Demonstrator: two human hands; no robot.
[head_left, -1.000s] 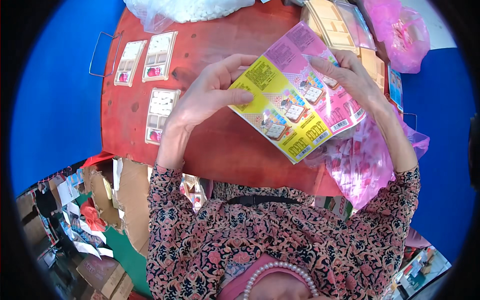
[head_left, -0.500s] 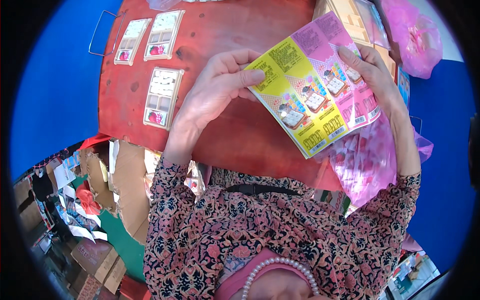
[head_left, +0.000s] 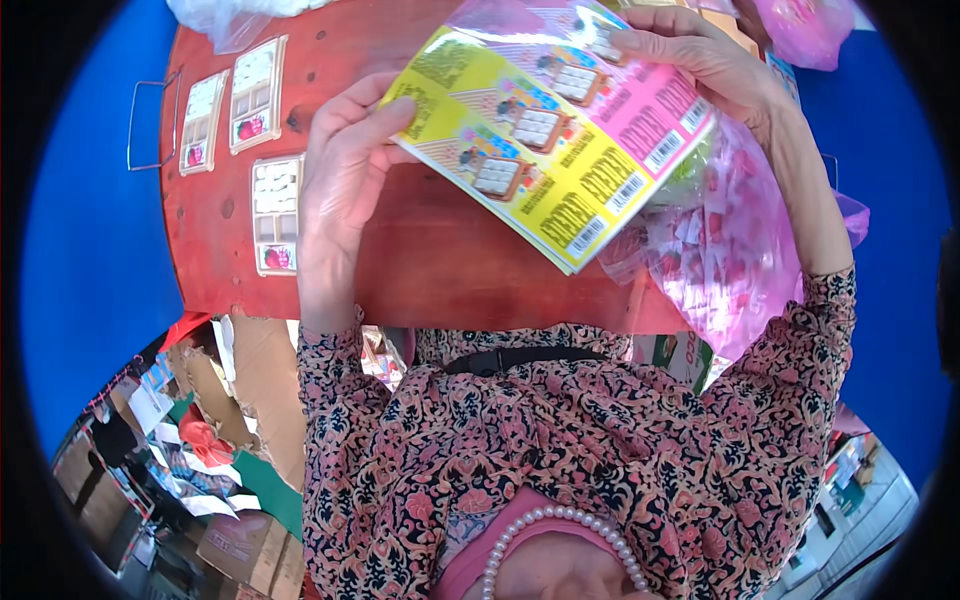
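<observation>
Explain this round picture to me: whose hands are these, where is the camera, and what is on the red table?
No machine here: a person works with bare hands, and a wide-angle camera worn on the head looks down, which bends the edges round. The left hand and the right hand hold up a stack of yellow and pink printed cards by opposite edges. Beneath is a red wooden table. On its left side lie three small blister packs. Under the right forearm sits a clear pink plastic bag full of small items. The patterned sleeves are the person's own.
</observation>
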